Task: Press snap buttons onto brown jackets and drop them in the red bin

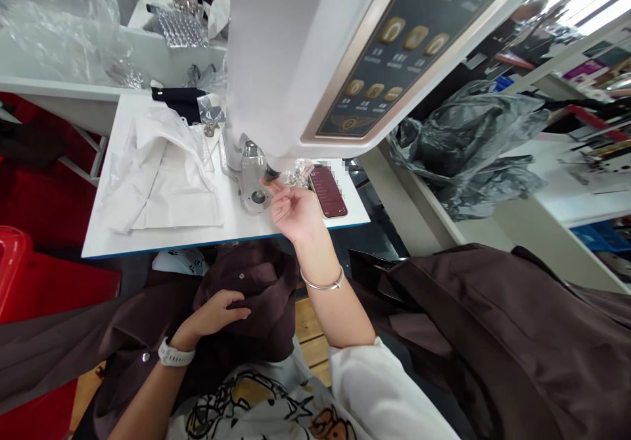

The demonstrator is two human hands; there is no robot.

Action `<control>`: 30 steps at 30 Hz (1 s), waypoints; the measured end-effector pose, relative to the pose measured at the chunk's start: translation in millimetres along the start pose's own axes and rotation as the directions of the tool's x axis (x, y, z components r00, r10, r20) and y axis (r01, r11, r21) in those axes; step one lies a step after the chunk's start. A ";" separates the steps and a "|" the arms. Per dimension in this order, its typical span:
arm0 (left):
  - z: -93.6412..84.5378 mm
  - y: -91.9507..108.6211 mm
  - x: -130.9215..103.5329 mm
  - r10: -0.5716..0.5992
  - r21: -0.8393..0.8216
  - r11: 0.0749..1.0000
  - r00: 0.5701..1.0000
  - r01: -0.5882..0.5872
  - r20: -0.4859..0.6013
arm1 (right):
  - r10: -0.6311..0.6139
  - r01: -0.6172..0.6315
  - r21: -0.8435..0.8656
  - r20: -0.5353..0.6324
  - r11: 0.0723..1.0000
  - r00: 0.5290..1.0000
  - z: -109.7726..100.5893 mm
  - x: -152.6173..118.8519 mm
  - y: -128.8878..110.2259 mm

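A white snap-fastening machine (276, 52) stands before me, its narrow upper die (271, 173) above a round lower die (257, 197). My right hand (294, 211) is raised to the upper die, fingertips pinched together right at its tip. Whatever sits between those fingers is too small to make out. On my lap lies a dark brown garment (266, 282) with small metal snaps on it. Across its folds rests my left hand (217, 315), thumb and fingers apart, gripping nothing that I can see.
Folded white cloth (172, 190) covers the left of the white table (241, 228). A phone (329, 191) lies right of the dies, near a bag of metal parts (298, 175). More brown garments (493, 321) hang at right. A red bin (29, 275) stands left.
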State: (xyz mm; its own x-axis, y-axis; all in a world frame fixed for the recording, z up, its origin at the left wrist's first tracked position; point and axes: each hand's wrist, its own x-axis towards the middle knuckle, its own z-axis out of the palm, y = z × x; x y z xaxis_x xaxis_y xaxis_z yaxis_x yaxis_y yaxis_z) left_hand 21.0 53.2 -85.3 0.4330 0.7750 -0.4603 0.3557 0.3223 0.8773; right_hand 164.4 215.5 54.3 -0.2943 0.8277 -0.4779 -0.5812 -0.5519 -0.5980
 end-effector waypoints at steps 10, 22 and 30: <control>-6.9 -5.3 9.3 -0.166 -0.073 0.984 0.986 0.165 -0.009 | -0.448 0.437 -0.723 0.195 0.536 0.873 -21.3 27.6 -26.3; -7.7 -4.6 5.1 -0.121 -0.048 0.992 0.992 0.120 -0.020 | -0.608 0.282 -0.944 0.328 -0.174 0.723 -19.8 99.8 -36.5; -8.2 -0.5 4.8 -0.041 0.026 0.999 0.999 0.041 -0.015 | -0.628 0.307 -0.928 0.370 -0.211 0.684 -16.2 57.5 -37.6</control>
State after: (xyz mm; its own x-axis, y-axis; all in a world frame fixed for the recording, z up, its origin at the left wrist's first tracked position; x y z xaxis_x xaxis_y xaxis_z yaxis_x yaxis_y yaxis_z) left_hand 16.1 61.1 -86.8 0.4061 0.7690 -0.4936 0.3946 0.3397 0.8538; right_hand 181.6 282.1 38.9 -0.1169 0.9509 0.2866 0.7364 0.2767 -0.6174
